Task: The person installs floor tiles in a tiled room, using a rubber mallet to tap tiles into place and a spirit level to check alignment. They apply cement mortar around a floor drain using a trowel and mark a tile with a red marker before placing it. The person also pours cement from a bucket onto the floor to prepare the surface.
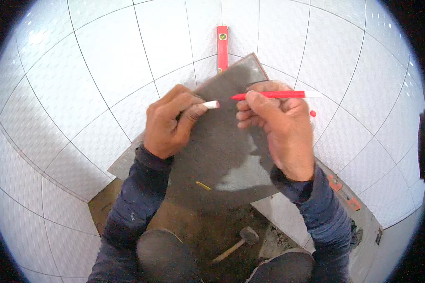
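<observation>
My right hand point(288, 127) pinches a red marker pen point(283, 94) between thumb and fingers. Its red tip points left and its white end sticks out to the right. Facing it, my left hand point(172, 120) grips a short white tube point(212, 104) whose end looks reddish inside; the rest is hidden in my fingers. The pen tip and the tube are a small gap apart. Both hands are above a large dark grey tile point(193, 160) with a pale, lighter patch. On the tile lies a small thin yellow stick point(203, 185).
A red spirit level point(223, 52) stands in the corner of white tiled walls point(108, 52). Beyond my right hand is a small red piece point(313, 113). A mallet point(249, 235) with a wooden handle lies between my knees. Orange-and-grey tools point(344, 193) lie along the right wall.
</observation>
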A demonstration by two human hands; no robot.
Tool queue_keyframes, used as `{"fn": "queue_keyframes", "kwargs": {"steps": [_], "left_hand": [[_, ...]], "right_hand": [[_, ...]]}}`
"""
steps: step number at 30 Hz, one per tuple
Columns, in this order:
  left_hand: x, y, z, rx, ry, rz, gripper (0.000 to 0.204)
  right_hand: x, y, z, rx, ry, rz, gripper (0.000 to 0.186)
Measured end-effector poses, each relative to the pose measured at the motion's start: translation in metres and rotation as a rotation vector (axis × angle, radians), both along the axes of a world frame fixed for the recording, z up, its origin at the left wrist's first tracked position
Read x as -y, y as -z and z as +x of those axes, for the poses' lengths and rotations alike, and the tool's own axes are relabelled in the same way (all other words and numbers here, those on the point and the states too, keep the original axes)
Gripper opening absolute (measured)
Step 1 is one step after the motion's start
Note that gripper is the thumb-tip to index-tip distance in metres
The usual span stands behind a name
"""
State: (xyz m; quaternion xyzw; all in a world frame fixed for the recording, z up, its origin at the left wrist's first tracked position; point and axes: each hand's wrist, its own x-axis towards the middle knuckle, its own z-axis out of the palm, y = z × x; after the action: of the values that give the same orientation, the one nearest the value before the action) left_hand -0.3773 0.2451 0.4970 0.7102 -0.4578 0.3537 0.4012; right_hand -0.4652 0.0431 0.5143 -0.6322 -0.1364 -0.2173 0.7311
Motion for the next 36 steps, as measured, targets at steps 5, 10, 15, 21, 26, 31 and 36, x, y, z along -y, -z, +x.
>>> {"fn": "queue_keyframes", "kwargs": {"steps": [5, 10, 15, 21, 26, 31, 36], "left_hand": [[0.008, -0.006, 0.000, -0.028, -0.026, -0.009, 0.009], [0.005, -0.006, 0.001, -0.033, -0.036, -0.007, 0.010], [0.006, -0.004, 0.003, -0.038, -0.019, -0.015, 0.011], [0.008, -0.001, 0.005, -0.021, -0.004, -0.016, 0.013], [0.011, 0.001, 0.007, -0.003, 0.008, -0.027, 0.012], [0.007, 0.001, 0.002, 0.004, -0.008, 0.012, 0.008], [0.003, -0.004, 0.003, -0.006, 0.016, -0.005, 0.008]], "right_hand": [[-0.008, -0.010, 0.007, 0.003, 0.000, 0.071, 0.018], [-0.009, -0.004, 0.004, 0.006, -0.014, 0.086, 0.015], [-0.011, 0.005, 0.006, 0.026, -0.038, 0.103, 0.014], [-0.018, 0.006, 0.010, 0.033, -0.058, 0.114, 0.016], [-0.017, 0.004, 0.011, 0.030, -0.065, 0.064, 0.016], [-0.026, 0.002, 0.011, -0.010, -0.074, 0.049, 0.016], [-0.017, -0.002, 0.002, -0.056, -0.054, 0.052, 0.015]]}}
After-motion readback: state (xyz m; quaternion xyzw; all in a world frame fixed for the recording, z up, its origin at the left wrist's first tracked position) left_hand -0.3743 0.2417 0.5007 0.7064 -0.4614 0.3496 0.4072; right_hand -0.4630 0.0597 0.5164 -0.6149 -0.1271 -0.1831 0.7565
